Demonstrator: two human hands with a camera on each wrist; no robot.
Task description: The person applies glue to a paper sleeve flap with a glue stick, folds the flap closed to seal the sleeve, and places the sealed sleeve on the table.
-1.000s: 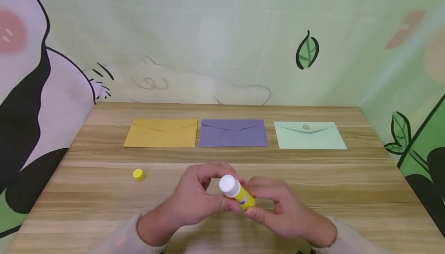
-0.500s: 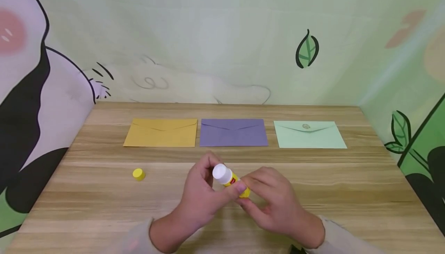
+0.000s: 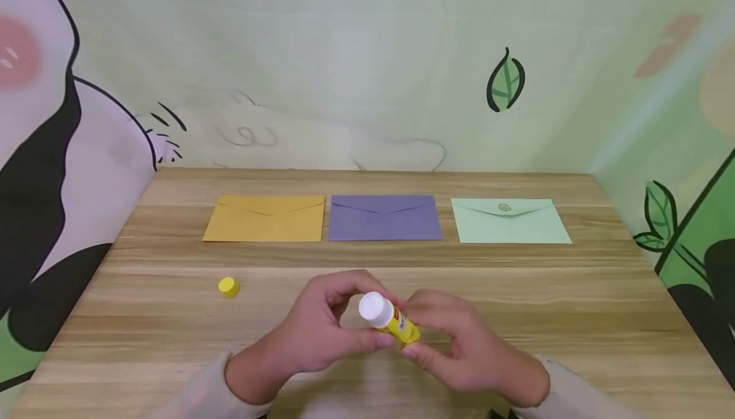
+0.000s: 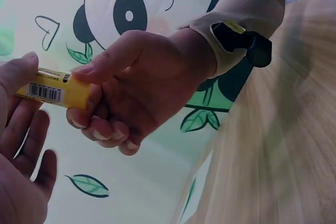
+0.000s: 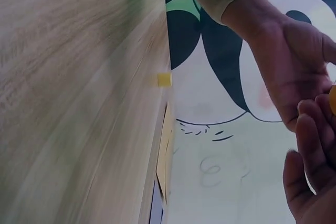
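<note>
A glue stick (image 3: 404, 326) with a yellow labelled body and a white top is tilted above the table, between both hands. My left hand (image 3: 321, 323) pinches its body between thumb and fingers near the white end. Thumb and fingers of my right hand (image 3: 467, 342) hold the yellow base end. The left wrist view shows a barcode on the glue stick (image 4: 50, 92), with the right hand (image 4: 142, 80) gripping its end. A round yellow cap (image 3: 228, 287) sits apart on the table, left of the hands.
A yellow envelope (image 3: 264, 219), a purple envelope (image 3: 385, 219) and a mint-green envelope (image 3: 511, 222) with a round seal lie in a row at the back of the wooden table (image 3: 143, 336). Behind stands a cartoon-printed backdrop (image 3: 344, 55).
Both hands moved the glue stick slightly up and left, then back down. Its label has turned, and my left thumb has shifted off its front. The cap and envelopes stay put.
</note>
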